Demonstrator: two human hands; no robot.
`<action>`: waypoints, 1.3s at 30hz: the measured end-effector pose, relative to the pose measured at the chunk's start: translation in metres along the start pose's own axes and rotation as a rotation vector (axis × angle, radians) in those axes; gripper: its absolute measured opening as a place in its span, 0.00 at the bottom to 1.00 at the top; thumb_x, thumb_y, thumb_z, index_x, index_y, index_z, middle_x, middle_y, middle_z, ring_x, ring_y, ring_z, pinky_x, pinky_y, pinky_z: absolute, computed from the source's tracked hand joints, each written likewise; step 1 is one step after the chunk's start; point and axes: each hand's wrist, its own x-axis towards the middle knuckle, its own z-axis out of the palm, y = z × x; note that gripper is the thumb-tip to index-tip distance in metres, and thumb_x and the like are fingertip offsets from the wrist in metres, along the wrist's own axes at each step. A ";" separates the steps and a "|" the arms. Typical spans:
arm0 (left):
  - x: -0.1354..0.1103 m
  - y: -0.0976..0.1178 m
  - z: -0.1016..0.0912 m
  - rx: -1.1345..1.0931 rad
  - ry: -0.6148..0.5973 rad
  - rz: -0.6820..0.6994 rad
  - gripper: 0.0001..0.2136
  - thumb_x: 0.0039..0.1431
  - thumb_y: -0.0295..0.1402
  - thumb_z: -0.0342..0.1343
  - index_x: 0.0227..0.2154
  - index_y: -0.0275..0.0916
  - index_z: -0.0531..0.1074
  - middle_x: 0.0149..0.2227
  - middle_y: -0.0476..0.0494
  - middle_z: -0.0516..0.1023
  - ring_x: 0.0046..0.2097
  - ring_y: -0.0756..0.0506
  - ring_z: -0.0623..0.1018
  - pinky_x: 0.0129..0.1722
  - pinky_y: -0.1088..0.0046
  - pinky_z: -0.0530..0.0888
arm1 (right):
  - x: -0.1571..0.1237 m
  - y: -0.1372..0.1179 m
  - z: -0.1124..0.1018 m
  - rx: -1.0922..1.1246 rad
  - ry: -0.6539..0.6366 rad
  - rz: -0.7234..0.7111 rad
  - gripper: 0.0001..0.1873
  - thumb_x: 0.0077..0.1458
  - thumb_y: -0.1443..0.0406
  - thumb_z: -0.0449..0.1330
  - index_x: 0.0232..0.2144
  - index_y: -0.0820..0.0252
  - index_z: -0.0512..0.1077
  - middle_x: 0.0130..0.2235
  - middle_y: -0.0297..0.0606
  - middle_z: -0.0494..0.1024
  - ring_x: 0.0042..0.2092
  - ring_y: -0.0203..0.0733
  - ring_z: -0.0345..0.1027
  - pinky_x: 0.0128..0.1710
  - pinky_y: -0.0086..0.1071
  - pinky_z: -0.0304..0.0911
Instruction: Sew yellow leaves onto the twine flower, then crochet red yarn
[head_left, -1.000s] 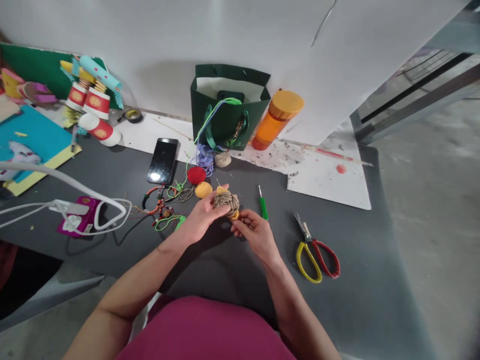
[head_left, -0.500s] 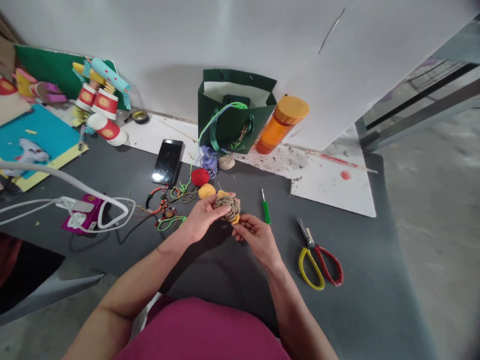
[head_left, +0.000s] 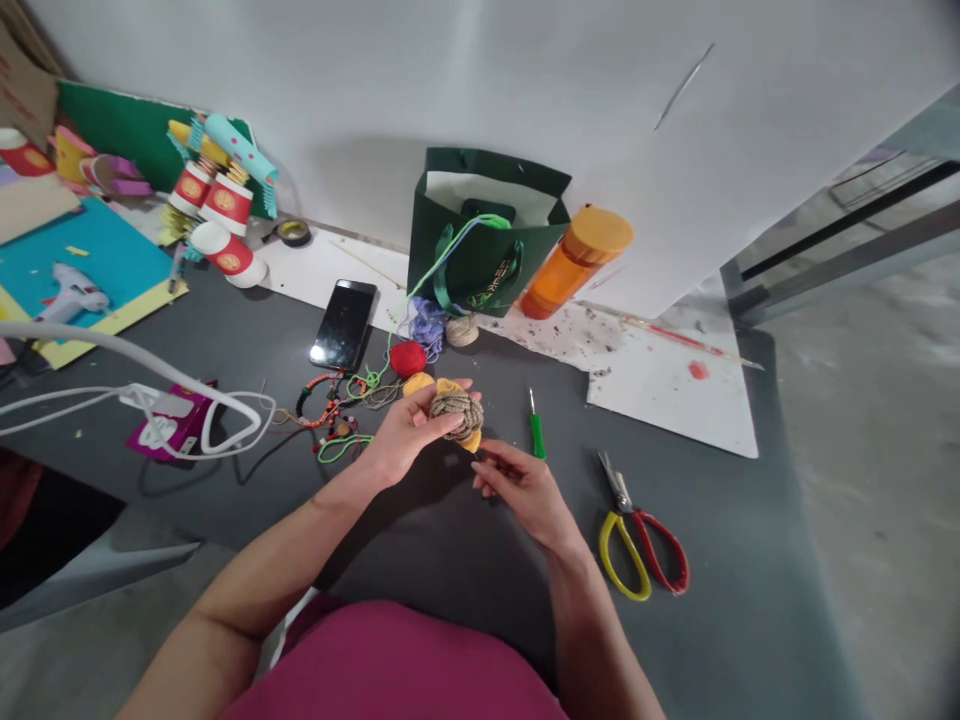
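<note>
Held above bench [head_left: 450,570], just left of green-handled awl [head_left: 536,436]: jute-wrapped ball [head_left: 456,412]. Grip of left hand [head_left: 401,442] closed round it; grip of right hand [head_left: 525,488] pinched just beneath, strand too fine to confirm. Judged mid-wrap, cord being snugged; next pull calls for a steady ball.

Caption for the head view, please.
Left hand holds a twine-wrapped yellow ball over the grey table; right hand pinched just below it, scissors alongside.
</note>
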 end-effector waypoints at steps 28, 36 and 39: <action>-0.003 -0.004 -0.001 0.211 -0.037 0.058 0.32 0.56 0.40 0.68 0.64 0.42 0.70 0.51 0.39 0.81 0.53 0.41 0.79 0.60 0.59 0.70 | -0.004 -0.009 -0.018 -0.159 0.006 0.008 0.21 0.47 0.51 0.71 0.39 0.57 0.85 0.23 0.37 0.81 0.23 0.38 0.71 0.24 0.33 0.69; -0.002 -0.009 -0.003 0.156 -0.074 -0.009 0.31 0.55 0.34 0.69 0.62 0.44 0.70 0.50 0.39 0.81 0.54 0.39 0.79 0.56 0.59 0.72 | -0.004 -0.010 -0.018 -0.151 0.075 -0.009 0.17 0.45 0.52 0.72 0.33 0.57 0.86 0.24 0.38 0.81 0.24 0.38 0.69 0.24 0.33 0.67; -0.001 -0.011 -0.003 0.149 -0.091 -0.036 0.29 0.54 0.33 0.69 0.59 0.43 0.72 0.50 0.39 0.81 0.53 0.40 0.80 0.56 0.59 0.73 | -0.004 -0.013 -0.015 -0.135 0.084 -0.001 0.14 0.45 0.54 0.72 0.31 0.57 0.85 0.24 0.38 0.81 0.24 0.38 0.69 0.25 0.33 0.67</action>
